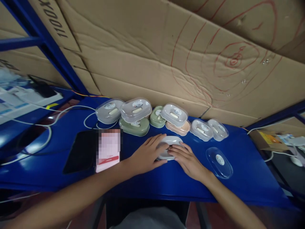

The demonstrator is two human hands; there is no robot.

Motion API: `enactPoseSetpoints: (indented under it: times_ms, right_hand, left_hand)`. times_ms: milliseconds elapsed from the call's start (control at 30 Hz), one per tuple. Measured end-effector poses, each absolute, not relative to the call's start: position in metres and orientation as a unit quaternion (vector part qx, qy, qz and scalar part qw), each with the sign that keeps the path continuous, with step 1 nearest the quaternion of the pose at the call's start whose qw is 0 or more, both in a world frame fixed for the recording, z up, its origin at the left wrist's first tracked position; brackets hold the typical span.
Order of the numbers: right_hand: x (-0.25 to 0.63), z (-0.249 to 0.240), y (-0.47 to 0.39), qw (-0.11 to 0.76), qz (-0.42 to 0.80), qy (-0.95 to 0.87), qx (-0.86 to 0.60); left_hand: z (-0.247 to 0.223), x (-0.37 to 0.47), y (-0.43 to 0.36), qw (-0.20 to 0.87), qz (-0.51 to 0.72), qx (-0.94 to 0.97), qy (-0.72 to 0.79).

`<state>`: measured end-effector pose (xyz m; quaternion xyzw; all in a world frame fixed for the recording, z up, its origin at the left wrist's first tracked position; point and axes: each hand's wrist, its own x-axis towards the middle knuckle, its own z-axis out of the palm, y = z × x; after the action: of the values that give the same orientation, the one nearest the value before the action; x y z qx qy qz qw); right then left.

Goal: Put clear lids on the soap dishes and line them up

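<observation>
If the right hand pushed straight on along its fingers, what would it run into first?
Most likely the left hand, whose fingers lie just ahead of the right hand at the light grey dish. From this single view, I can't be sure their heights match.

The dish (173, 139) looks like smooth plastic with a slight sheen; the loose lid (220, 168) is thin, clear, glossy plastic. The table (166, 186) is smooth and shiny, whereas the cardboard wall (133, 47) looks matt, creased and wrinkled.
</observation>
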<state>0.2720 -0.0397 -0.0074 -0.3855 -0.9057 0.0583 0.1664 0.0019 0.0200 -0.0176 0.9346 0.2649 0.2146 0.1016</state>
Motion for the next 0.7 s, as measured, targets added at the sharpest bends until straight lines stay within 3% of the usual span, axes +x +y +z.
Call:
enactPoseSetpoints:
  times_ms: [233,467,567,700]
  right_hand:
    - [0.276,0.005,-0.046,0.125,-0.005,-0.904,-0.408]
    - [0.363,-0.027,-0.11,0.109,-0.138,-0.715,-0.676]
    - [0.37,-0.038,-0.13,0.109,-0.137,-0.716,-0.675]
    - [0.328,-0.017,-0.118,0.139,-0.089,-0.794,-0.586]
  left_hand:
    - [-0.02,0.0,0.019,0.09,0.183,0.944,0.26]
    - [-0.013,0.002,0.012,0.062,0.191,0.946,0.254]
    - [-0.012,0.004,0.01,0.048,0.194,0.948,0.246]
    - [-0.016,0.006,0.01,0.0,0.178,0.953,0.243]
